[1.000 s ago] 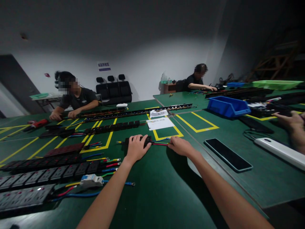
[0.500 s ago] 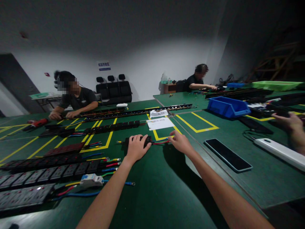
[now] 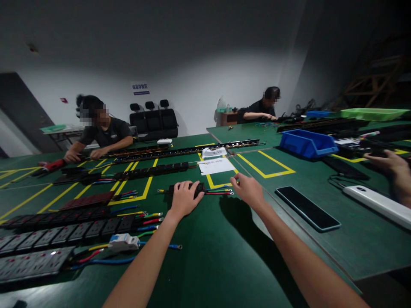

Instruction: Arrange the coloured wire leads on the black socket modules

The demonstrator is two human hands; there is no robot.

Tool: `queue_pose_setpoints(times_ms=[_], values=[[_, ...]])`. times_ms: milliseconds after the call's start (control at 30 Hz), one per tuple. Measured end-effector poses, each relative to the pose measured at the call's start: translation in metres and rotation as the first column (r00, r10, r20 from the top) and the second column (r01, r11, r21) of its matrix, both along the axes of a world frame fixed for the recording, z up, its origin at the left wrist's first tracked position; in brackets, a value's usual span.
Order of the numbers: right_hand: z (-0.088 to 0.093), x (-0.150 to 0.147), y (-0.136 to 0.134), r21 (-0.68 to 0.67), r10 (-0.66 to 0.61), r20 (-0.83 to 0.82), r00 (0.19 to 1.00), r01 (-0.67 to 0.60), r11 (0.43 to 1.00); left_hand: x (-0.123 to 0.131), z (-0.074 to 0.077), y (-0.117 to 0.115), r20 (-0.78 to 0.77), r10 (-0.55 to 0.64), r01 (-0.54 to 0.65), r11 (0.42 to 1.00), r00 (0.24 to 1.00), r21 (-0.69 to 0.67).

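My left hand (image 3: 184, 199) lies over a small black socket block (image 3: 201, 188), its fingers bent down around it. A yellow lead with a ring terminal sticks out at the block's left. From its right end run blue, green and red wires (image 3: 220, 192) tipped with metal ring terminals. Just right of these tips hovers my right hand (image 3: 248, 189), its fingers curled in toward the thumb. It is apart from the wires, and nothing shows in its fingers. Beyond the hands is a white paper sheet (image 3: 216, 167) with printing.
Black socket strips (image 3: 64, 235) with coloured leads lie at left, near a white breaker (image 3: 123, 242). At right are a phone (image 3: 306, 208), a white power bank (image 3: 379, 205), a blue bin (image 3: 306, 144) and another person's hand (image 3: 390, 169). Two people work across the green table.
My right hand has let go of the wires and moved slightly right, so their ring terminals now show. My left hand stays on the socket block. The far right person's arms have shifted left.
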State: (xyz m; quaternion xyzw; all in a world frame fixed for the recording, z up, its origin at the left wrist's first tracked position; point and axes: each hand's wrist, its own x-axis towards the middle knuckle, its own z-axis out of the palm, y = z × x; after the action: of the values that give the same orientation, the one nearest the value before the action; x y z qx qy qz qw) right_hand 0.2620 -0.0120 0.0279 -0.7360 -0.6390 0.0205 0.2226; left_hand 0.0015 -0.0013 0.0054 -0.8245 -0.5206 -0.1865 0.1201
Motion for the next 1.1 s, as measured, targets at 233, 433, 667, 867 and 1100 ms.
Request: queue_pose_setpoints(times_ms=[233, 433, 667, 867, 1100], values=[[-0.003, -0.003, -0.002, -0.238, 0.104, 0.098, 0.990, -0.078, 0.968, 0.000, 0.000, 0.000, 0.004, -0.003, 0.003, 1.000, 1.000, 0.000], [-0.007, -0.004, -0.001, -0.273, 0.108, 0.076, 0.991, -0.083, 0.958, 0.000, 0.000, -0.001, 0.005, -0.002, 0.002, 1.000, 1.000, 0.001], [-0.013, 0.000, 0.007, -0.171, 0.078, -0.075, 0.994, -0.090, 0.981, 0.001, 0.002, -0.002, -0.006, 0.003, -0.003, 1.000, 1.000, 0.005], [-0.010, -0.002, 0.011, 0.098, 0.132, -0.288, 0.949, -0.108, 0.989, 0.000, 0.000, -0.001, 0.008, -0.006, 0.006, 1.000, 1.000, 0.004], [-0.009, -0.003, 0.009, 0.038, 0.070, -0.260, 0.963, -0.062, 0.997, 0.000, 0.001, -0.001, 0.006, -0.004, 0.004, 1.000, 1.000, 0.000]])
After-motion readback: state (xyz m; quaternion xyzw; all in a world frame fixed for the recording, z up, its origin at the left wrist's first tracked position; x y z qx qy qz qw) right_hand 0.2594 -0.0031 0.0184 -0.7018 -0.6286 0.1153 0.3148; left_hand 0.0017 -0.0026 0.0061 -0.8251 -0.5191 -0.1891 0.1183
